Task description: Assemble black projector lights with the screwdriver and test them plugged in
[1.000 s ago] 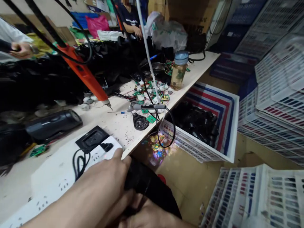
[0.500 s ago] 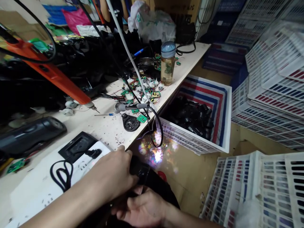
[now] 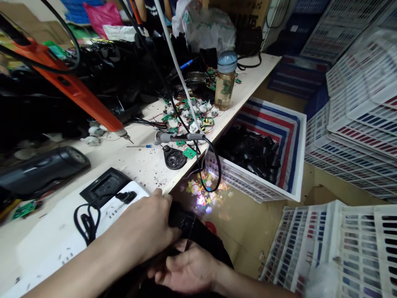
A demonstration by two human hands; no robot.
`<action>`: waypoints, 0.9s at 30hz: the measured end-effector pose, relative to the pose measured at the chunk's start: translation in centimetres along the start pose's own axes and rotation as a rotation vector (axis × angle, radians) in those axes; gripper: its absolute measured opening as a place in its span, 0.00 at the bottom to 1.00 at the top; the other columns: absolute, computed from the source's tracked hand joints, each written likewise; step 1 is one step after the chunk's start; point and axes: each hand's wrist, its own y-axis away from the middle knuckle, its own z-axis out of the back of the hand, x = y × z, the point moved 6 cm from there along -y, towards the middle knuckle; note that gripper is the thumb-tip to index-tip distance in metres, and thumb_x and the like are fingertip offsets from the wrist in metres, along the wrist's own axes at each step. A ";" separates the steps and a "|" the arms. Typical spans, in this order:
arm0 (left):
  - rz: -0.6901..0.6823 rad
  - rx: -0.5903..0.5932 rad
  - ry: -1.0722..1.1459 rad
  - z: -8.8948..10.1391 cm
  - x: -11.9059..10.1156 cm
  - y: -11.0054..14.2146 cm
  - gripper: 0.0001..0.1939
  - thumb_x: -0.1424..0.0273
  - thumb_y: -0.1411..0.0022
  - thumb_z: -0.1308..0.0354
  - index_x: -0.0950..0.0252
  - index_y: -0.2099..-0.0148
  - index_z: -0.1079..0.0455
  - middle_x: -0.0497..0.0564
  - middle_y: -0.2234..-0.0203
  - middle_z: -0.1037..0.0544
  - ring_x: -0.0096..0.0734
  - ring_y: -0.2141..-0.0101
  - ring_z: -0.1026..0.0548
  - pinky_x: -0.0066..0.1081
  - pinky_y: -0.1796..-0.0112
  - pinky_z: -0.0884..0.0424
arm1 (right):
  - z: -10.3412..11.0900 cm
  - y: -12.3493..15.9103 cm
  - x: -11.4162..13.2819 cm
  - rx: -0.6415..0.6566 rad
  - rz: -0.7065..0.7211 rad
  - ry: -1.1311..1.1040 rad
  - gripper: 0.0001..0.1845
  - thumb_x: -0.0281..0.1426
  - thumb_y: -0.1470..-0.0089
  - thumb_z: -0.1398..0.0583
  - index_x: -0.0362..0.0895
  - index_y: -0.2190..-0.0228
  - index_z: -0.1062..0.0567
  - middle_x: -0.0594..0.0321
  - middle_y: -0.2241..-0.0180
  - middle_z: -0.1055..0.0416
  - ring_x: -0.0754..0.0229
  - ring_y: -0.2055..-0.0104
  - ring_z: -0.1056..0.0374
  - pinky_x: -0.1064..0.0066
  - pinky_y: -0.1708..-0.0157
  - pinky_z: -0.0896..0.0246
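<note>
Near centre, right of the table (image 3: pixel 145 167): one dark glossy item (image 3: pixel 185 219); my left hand (image 3: pixel 150 219) curled against it, hold unclear; my right hand (image 3: pixel 190 267), since turned palm-up, half-open, grip indiscernible.

Beside the left hand (image 3: pixel 145 219): one power strip (image 3: pixel 119 213), one black plug (image 3: pixel 126 196); beyond it, one blue-lidded bottle (image 3: pixel 225 80), one soldering iron (image 3: pixel 182 138), one orange electric screwdriver (image 3: pixel 77 93), one blue-handled screwdriver (image 3: pixel 141 146); right of it, one striped-lined crate (image 3: pixel 303 161); the heaped circuit boards (image 3: pixel 189 152) defy counting
</note>
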 end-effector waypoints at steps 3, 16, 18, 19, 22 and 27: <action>0.006 -0.005 0.000 -0.1 -0.1 0.0 0.15 0.64 0.51 0.47 0.67 0.62 0.30 0.61 0.65 0.27 0.49 0.67 0.23 0.38 0.68 0.30 | 0.2 0.0 0.0 -0.007 0.000 -0.010 0.27 0.29 0.78 0.23 0.40 0.70 0.24 0.67 0.74 0.24 0.65 0.70 0.28 0.73 0.66 0.48; 0.009 0.027 0.022 -0.1 0.0 -0.1 0.15 0.64 0.52 0.47 0.66 0.63 0.29 0.61 0.64 0.26 0.48 0.69 0.23 0.38 0.68 0.29 | 0.8 -0.2 0.0 -0.014 0.009 -0.016 0.23 0.28 0.75 0.25 0.40 0.71 0.24 0.66 0.75 0.25 0.63 0.70 0.31 0.69 0.66 0.50; 0.002 0.032 0.042 -0.1 -0.1 -0.2 0.16 0.64 0.52 0.47 0.66 0.62 0.29 0.60 0.64 0.26 0.47 0.69 0.23 0.38 0.69 0.30 | 0.9 -0.2 0.1 -0.019 0.009 -0.011 0.24 0.28 0.75 0.25 0.41 0.70 0.23 0.67 0.76 0.25 0.64 0.71 0.31 0.70 0.66 0.49; 0.002 0.036 0.046 0.0 -0.1 -0.2 0.16 0.64 0.52 0.46 0.66 0.62 0.29 0.60 0.65 0.26 0.47 0.69 0.23 0.38 0.69 0.30 | 0.9 -0.2 0.1 -0.022 0.007 -0.007 0.25 0.27 0.76 0.25 0.42 0.69 0.23 0.68 0.75 0.25 0.64 0.71 0.30 0.70 0.66 0.49; 0.009 0.056 0.040 0.0 0.0 0.0 0.15 0.63 0.51 0.46 0.67 0.62 0.29 0.61 0.64 0.26 0.48 0.69 0.23 0.38 0.69 0.30 | 1.1 -0.3 0.0 -0.032 -0.004 0.001 0.25 0.27 0.77 0.25 0.43 0.70 0.24 0.69 0.75 0.25 0.64 0.72 0.30 0.70 0.67 0.48; 0.006 0.050 0.043 0.0 0.1 0.1 0.16 0.62 0.51 0.46 0.66 0.62 0.29 0.61 0.65 0.26 0.48 0.68 0.23 0.38 0.67 0.30 | 1.2 -0.3 -0.1 -0.033 0.002 -0.023 0.23 0.25 0.77 0.26 0.42 0.73 0.26 0.68 0.76 0.26 0.64 0.71 0.30 0.69 0.65 0.47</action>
